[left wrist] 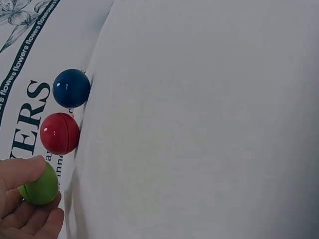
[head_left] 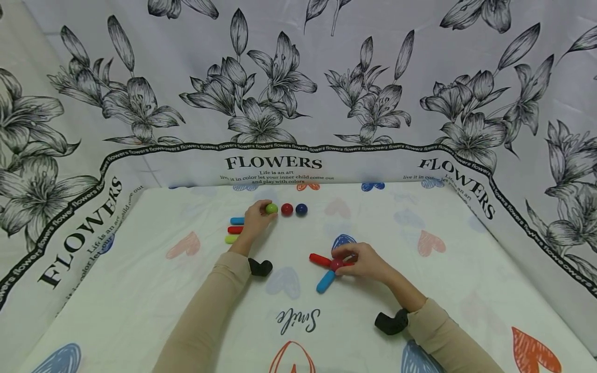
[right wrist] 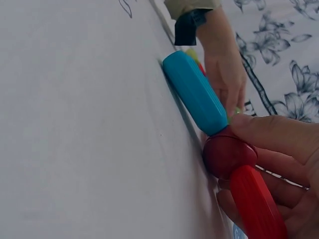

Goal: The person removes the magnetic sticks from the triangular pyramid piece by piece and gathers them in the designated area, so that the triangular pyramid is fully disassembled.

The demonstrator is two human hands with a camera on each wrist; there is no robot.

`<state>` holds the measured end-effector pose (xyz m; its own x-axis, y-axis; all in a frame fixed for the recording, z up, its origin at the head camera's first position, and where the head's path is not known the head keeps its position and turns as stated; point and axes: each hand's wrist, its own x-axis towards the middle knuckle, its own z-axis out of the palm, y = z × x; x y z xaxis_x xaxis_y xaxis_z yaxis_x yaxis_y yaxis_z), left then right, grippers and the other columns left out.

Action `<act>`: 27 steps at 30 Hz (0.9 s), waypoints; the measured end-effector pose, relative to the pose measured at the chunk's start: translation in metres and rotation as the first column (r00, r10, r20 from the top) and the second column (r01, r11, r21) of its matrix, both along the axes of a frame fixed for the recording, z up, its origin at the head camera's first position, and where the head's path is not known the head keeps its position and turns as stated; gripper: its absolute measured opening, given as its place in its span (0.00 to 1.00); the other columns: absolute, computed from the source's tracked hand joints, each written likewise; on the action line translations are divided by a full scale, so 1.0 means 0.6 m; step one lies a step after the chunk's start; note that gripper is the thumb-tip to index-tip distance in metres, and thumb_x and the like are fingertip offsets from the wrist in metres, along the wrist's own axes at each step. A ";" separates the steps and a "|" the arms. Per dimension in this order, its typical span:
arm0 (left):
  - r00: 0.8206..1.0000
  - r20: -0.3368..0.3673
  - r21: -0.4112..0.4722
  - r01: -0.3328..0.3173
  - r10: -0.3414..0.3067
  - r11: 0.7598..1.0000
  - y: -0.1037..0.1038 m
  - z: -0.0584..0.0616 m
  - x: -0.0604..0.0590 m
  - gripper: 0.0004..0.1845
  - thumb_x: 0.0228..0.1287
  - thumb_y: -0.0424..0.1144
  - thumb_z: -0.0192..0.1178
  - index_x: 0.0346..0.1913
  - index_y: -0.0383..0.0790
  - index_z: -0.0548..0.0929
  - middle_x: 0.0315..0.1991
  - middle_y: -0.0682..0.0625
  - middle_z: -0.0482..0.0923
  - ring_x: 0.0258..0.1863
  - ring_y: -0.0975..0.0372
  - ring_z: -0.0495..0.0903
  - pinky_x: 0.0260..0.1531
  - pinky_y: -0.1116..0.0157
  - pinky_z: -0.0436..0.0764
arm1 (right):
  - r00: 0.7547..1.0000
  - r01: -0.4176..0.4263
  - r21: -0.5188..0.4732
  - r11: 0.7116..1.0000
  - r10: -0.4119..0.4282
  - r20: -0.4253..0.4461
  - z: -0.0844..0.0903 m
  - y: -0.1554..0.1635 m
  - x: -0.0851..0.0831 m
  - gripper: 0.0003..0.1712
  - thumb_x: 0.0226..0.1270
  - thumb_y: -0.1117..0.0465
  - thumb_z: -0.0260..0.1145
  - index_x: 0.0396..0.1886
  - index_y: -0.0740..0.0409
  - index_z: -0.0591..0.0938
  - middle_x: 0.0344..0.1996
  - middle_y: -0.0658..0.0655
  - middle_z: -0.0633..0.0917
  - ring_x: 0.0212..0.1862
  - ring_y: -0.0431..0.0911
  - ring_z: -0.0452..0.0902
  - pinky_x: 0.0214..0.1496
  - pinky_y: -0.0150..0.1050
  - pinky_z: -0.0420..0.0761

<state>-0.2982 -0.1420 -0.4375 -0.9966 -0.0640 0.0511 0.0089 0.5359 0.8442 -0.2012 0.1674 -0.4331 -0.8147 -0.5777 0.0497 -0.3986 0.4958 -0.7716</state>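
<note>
The left hand [head_left: 255, 220] pinches a green ball [head_left: 271, 209] between thumb and fingers, at the table's [head_left: 140, 290] 12 o'clock edge. A red ball [head_left: 286, 209] and a blue ball [head_left: 301, 209] sit in line at its 3 o'clock. 3 sticks [head_left: 235, 229] lie just at the hand's 9 o'clock. The right hand [head_left: 366, 261] grips a dark red ball [head_left: 337, 264] joining a red stick [head_left: 320, 259] and a blue stick [head_left: 325, 281], near mid-table.
</note>
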 end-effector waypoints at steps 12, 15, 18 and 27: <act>1.000 0.027 -0.002 -0.002 0.003 1.000 -0.001 -0.002 -0.010 0.25 0.64 0.33 0.60 0.64 0.33 0.71 0.60 0.37 0.74 0.58 0.50 0.73 0.63 0.55 0.75 | 0.999 0.047 0.075 0.996 -0.049 0.024 -0.001 -0.004 -0.003 0.23 0.51 0.62 0.76 0.48 0.62 0.84 0.45 0.63 0.85 0.45 0.47 0.79 0.43 0.23 0.80; 0.999 0.033 -0.010 -0.001 0.001 1.000 0.001 -0.002 -0.012 0.25 0.65 0.33 0.60 0.64 0.33 0.71 0.61 0.37 0.74 0.58 0.51 0.73 0.64 0.55 0.75 | 0.999 0.047 0.091 0.995 -0.049 0.015 0.000 -0.004 -0.003 0.22 0.50 0.62 0.77 0.47 0.62 0.84 0.44 0.62 0.85 0.45 0.47 0.78 0.43 0.23 0.79; 0.999 0.036 -0.019 0.001 -0.001 1.000 0.003 -0.002 -0.013 0.25 0.65 0.33 0.61 0.64 0.33 0.71 0.62 0.37 0.74 0.60 0.50 0.72 0.65 0.55 0.74 | 0.999 0.046 0.103 0.994 -0.047 0.009 0.000 -0.004 -0.002 0.22 0.50 0.63 0.77 0.47 0.61 0.84 0.43 0.62 0.85 0.45 0.46 0.78 0.43 0.23 0.79; 0.999 0.047 -0.068 0.019 -0.016 0.997 0.009 0.000 -0.018 0.25 0.64 0.33 0.60 0.63 0.32 0.72 0.62 0.37 0.74 0.61 0.49 0.72 0.67 0.54 0.73 | 0.999 0.049 0.112 0.992 -0.048 -0.010 0.003 -0.006 -0.002 0.22 0.48 0.63 0.77 0.46 0.61 0.85 0.42 0.61 0.86 0.44 0.45 0.77 0.43 0.25 0.79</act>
<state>-0.3088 -0.1366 -0.4375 -0.9990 -0.0448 0.0080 -0.0201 0.5927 0.8052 -0.2021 0.1640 -0.4315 -0.8417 -0.5398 -0.0071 -0.3777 0.5981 -0.7069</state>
